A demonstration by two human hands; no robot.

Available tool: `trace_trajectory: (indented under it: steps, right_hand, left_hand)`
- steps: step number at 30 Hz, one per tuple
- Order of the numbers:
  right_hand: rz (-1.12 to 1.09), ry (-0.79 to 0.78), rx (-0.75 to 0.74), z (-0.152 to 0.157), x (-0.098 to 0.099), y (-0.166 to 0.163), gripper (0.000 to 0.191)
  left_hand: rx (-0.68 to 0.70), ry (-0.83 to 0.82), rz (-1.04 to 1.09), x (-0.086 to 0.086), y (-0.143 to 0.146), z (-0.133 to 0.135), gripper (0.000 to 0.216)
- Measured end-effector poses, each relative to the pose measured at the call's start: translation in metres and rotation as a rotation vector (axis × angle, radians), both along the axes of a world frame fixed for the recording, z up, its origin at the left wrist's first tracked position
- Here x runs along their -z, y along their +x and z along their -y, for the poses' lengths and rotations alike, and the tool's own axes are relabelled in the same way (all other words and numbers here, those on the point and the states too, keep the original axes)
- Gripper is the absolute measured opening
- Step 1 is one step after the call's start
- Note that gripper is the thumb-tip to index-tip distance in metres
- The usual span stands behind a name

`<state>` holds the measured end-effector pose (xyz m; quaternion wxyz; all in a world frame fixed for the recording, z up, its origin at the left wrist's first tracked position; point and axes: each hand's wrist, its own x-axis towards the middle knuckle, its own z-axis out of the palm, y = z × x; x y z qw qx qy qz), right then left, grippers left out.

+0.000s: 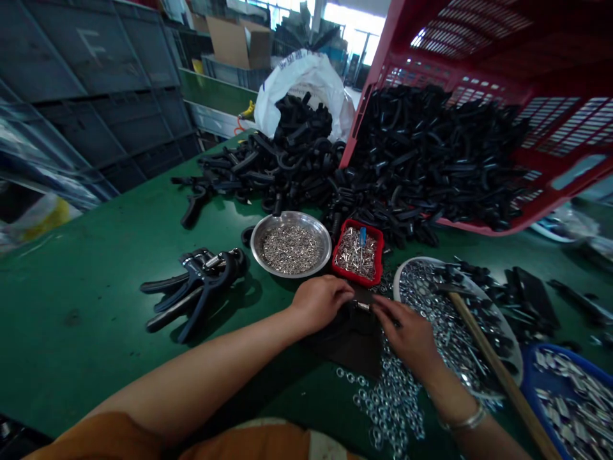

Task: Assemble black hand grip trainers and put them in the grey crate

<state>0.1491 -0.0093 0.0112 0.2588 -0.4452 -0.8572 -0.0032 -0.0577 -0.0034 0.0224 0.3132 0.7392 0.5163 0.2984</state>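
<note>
In the head view, my left hand (318,303) is closed, thumb and fingers pinched at the left end of a black plastic clamp part (363,296). My right hand (407,332) has its fingertips closed at that part's right end. A small coiled metal spring (363,306) shows between the two hands. Below them lies a dark flat piece (357,348), partly covered by my hands. Just beyond my fingers are a red tray of metal pins (380,259) with a blue-handled tool (363,237) in it, and a round metal bowl of small parts (256,255).
Spring clamps (201,284) lie at left on the green table (96,275). Black parts (287,166) spill from a white sack (268,105) and a tilted red basket (575,182). Loose washers (390,402), a hammer (498,370) across a white tray (517,367) and a blue tray (531,390) sit right.
</note>
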Motion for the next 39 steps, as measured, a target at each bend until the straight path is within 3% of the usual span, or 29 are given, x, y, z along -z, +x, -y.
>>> trace_trajectory:
  steps: [5, 9, 14, 19, 25, 33, 39]
  right_hand:
    - [-0.386, -0.268, -0.036, -0.002, -0.021, -0.022, 0.018]
    - [-0.564, -0.446, -0.084, -0.004, -0.028, -0.039, 0.013]
    - [-0.645, -0.463, 0.016, 0.001, -0.02, -0.049, 0.014]
    - [-0.622, -0.32, 0.158, 0.007, -0.013, -0.053, 0.014]
    - [-0.102, -0.072, 0.058, 0.009, 0.0, -0.036, 0.014]
    - [-0.06, 0.04, 0.016, 0.015, 0.018, -0.035, 0.013]
    - [-0.096, 0.016, 0.045, 0.015, 0.014, -0.037, 0.011]
  left_hand:
    - [0.152, -0.437, 0.519, -0.005, 0.006, -0.002, 0.028]
    - [0.097, -0.65, 0.685, -0.001, 0.006, 0.0, 0.041]
    - [-0.061, -0.735, 0.82, 0.005, 0.016, 0.007, 0.044]
    - [-0.15, -0.531, 0.782, 0.001, 0.022, 0.008, 0.036]
    - [-0.067, -0.008, 0.27, -0.001, -0.002, -0.003, 0.018]
    - [-0.066, 0.119, -0.273, 0.004, -0.012, 0.004, 0.024]
    - [-0.05, 0.165, -0.438, 0.006, -0.016, 0.006, 0.018]
